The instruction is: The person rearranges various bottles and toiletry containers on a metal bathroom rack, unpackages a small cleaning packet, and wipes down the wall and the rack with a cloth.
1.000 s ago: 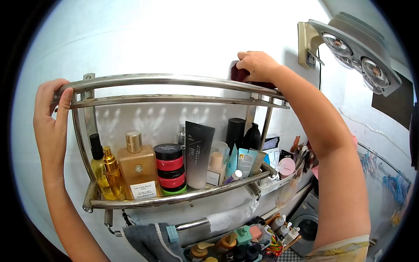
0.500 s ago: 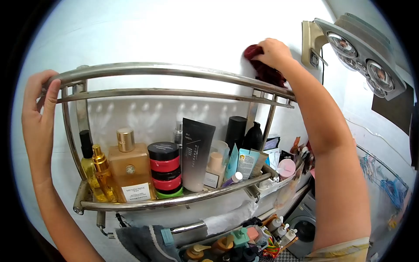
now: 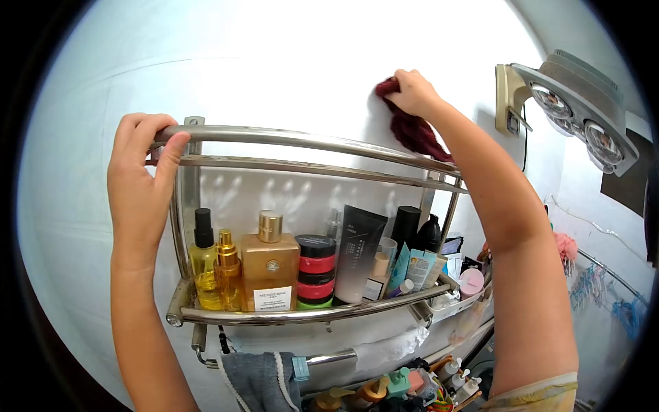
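Note:
My left hand [image 3: 147, 147] grips the left end of the metal rack's top rail [image 3: 274, 136], fingers over it and thumb in front. Above the rack's right end, my right hand [image 3: 414, 95] pinches a dark red cloth [image 3: 415, 134] that hangs down behind the top rail. On the shelf below stand a yellow bottle [image 3: 204, 264], a gold spray bottle [image 3: 227, 271], a large amber bottle [image 3: 269, 264], stacked black and pink jars [image 3: 316, 268] and a dark grey tube [image 3: 358, 254].
A grey towel [image 3: 257, 378] hangs under the shelf. More bottles with pumps [image 3: 371, 391] stand lower down. A lamp fixture [image 3: 580, 110] juts from the wall at the upper right. Hangers [image 3: 587, 285] hang on a rod at the right.
My right hand has lifted the red cloth off the rail, so that more of it hangs down. The rack and my left hand now appear farther right in view.

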A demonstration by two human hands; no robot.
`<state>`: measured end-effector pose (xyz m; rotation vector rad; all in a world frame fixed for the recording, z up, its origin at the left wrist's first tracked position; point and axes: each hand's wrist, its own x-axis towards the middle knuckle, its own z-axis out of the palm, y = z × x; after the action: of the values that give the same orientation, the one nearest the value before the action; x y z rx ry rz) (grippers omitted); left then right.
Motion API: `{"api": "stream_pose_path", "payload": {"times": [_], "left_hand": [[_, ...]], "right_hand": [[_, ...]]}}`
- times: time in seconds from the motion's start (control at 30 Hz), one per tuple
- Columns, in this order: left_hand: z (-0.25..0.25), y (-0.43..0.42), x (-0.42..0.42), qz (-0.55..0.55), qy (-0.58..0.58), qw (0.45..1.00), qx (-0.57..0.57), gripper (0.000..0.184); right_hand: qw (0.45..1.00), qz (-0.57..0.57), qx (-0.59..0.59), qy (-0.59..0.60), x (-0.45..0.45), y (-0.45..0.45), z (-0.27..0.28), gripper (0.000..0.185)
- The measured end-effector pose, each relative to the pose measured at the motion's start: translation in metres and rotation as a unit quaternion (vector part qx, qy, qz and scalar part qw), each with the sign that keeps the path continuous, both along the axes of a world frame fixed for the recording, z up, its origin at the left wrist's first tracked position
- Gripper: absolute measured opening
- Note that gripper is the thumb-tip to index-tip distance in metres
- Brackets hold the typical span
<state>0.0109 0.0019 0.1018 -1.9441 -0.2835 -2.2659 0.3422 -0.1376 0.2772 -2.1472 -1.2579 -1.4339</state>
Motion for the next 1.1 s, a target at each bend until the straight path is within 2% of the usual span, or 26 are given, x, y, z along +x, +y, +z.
{"api": "stream_pose_path", "payload": {"times": [0.03, 0.17, 0.3, 0.37, 0.43, 0.5, 0.57, 0.67, 0.73, 0.8, 0.83, 0.93, 0.97, 1.07, 1.1], "left_hand": [[0.000, 0.000, 0.000, -0.002, -0.003, 1.000, 0.003, 0.016], [-0.001, -0.001, 0.001, -0.026, -0.014, 0.999, -0.010, 0.017], [-0.001, -0.002, -0.001, -0.016, -0.011, 1.000, -0.012, 0.016], [0.000, -0.003, -0.001, -0.022, -0.006, 1.000, -0.012, 0.016], [0.000, -0.003, -0.002, -0.026, -0.008, 0.999, -0.019, 0.016], [0.001, -0.006, -0.003, -0.022, -0.003, 1.000, -0.020, 0.017], [0.001, -0.005, -0.002, -0.036, -0.003, 0.999, -0.019, 0.016], [0.001, -0.003, -0.003, -0.037, -0.007, 0.999, -0.015, 0.015], [0.001, -0.002, -0.004, -0.041, -0.006, 0.999, -0.011, 0.015], [0.001, -0.004, -0.005, -0.032, 0.002, 0.999, -0.024, 0.016], [0.000, -0.004, -0.005, -0.028, 0.012, 0.999, -0.037, 0.016], [0.000, 0.000, -0.004, -0.006, -0.002, 1.000, -0.016, 0.017], [0.000, 0.000, -0.003, 0.003, -0.001, 1.000, -0.012, 0.016], [-0.001, 0.000, -0.001, 0.011, -0.013, 1.000, -0.009, 0.015], [-0.001, -0.001, 0.000, 0.007, -0.010, 1.000, -0.007, 0.015]], "right_hand": [[0.999, 0.025, 0.002, -0.040, -0.010, 0.014, 0.000, 0.035], [0.992, 0.088, -0.070, -0.053, -0.072, 0.058, -0.007, 0.032], [0.948, 0.188, -0.236, -0.102, -0.126, 0.077, -0.037, 0.028], [0.951, 0.186, -0.222, -0.106, -0.114, 0.080, -0.031, 0.027], [0.973, 0.130, -0.154, -0.113, -0.094, 0.065, -0.017, 0.029], [0.976, 0.151, -0.101, -0.120, -0.062, 0.048, -0.007, 0.030], [0.987, 0.110, -0.061, -0.104, -0.049, 0.027, -0.005, 0.026], [0.997, 0.056, -0.041, -0.035, 0.000, 0.012, 0.012, 0.026], [0.998, 0.046, -0.033, -0.007, -0.003, 0.013, 0.015, 0.026], [0.999, 0.000, 0.044, 0.028, -0.007, 0.014, 0.010, 0.026], [0.999, 0.000, 0.044, 0.027, -0.004, 0.018, 0.008, 0.026], [0.990, 0.131, -0.046, -0.033, -0.012, 0.033, 0.001, 0.027], [0.984, 0.141, -0.032, -0.105, -0.030, 0.037, -0.011, 0.029], [0.948, 0.204, -0.230, -0.082, -0.083, 0.042, -0.033, 0.030], [0.949, 0.123, -0.279, -0.081, -0.099, 0.041, -0.036, 0.034]]}}
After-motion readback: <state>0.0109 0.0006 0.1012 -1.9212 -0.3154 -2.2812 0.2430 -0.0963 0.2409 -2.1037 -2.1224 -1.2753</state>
